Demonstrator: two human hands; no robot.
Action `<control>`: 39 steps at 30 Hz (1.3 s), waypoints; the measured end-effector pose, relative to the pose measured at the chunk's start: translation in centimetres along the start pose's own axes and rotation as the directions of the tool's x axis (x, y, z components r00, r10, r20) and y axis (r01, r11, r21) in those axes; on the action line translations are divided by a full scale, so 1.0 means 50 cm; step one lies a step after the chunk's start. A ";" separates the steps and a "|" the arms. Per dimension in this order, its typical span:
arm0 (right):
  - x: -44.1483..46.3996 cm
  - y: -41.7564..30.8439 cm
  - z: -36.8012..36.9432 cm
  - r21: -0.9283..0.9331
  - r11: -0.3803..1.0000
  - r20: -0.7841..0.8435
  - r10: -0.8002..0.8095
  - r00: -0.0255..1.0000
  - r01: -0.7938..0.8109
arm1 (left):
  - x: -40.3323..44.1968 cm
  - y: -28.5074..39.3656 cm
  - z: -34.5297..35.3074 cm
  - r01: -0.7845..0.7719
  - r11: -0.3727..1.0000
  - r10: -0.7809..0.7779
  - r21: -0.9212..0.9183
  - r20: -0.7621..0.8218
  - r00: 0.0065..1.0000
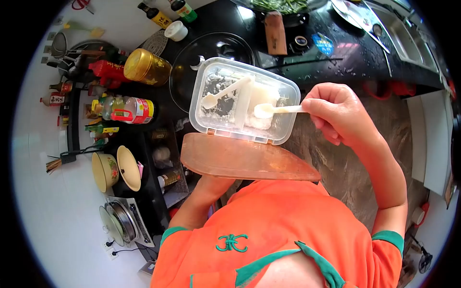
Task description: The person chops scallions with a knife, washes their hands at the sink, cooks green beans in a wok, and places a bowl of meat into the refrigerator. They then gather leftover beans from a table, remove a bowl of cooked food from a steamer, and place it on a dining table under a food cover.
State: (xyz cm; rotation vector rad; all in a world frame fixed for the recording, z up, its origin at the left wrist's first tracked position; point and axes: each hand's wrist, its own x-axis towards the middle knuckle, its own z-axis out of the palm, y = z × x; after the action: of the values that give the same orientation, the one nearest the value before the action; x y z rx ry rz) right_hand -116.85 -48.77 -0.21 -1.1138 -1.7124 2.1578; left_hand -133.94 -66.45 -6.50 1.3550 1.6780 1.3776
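Observation:
A clear plastic seasoning box (pixel 196 103) with two compartments is held up in front of my chest. Its brownish hinged lid (pixel 245 156) hangs open toward me. White grains lie in both compartments; a small white spoon (pixel 225 92) rests in the left one. My right hand (pixel 331 113) pinches the handle of a second white spoon (pixel 288 109), whose bowl, heaped with white grains, is over the right compartment. My left hand (pixel 214 185) reaches beneath the box and supports it; the lid hides its fingers.
Behind the box, a black counter (pixel 312 72) carries a dark round lid (pixel 211 41), a cleaver-like wooden handle (pixel 275 33) and a pan of greens (pixel 283 6). A golden jar (pixel 147 66) and oil bottle (pixel 129 109) stand left. The sink (pixel 403 36) is far right.

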 end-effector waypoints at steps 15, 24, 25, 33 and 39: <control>0.027 -0.066 -0.137 0.155 0.953 -0.041 -0.256 0.966 0.259 | 0.008 0.035 0.029 0.182 0.973 -0.220 -0.144 -0.326 0.919; 0.268 -0.124 -0.390 0.087 0.944 -0.200 -0.296 0.934 0.318 | 0.076 0.043 0.103 0.216 0.963 -0.269 -0.161 -0.618 0.739; 0.305 -0.120 -0.407 0.056 0.939 -0.225 -0.319 0.921 0.339 | 0.082 0.043 0.110 0.229 0.960 -0.277 -0.159 -0.631 0.724; 0.385 -0.078 -0.489 0.056 0.947 -0.304 -0.285 0.909 0.316 | 0.114 0.029 0.144 0.218 0.962 -0.272 -0.164 -0.624 0.733; 0.232 -0.169 -0.355 -0.003 0.948 -0.065 -0.319 0.946 0.319 | 0.116 0.024 0.139 0.242 0.945 -0.325 -0.219 -0.572 0.753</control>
State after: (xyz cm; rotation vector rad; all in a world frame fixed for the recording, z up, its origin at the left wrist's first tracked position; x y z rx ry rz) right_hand -116.33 -25.99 1.13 -0.8248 -1.7176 1.9077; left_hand -129.25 -58.60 -6.51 0.5540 2.0360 1.8074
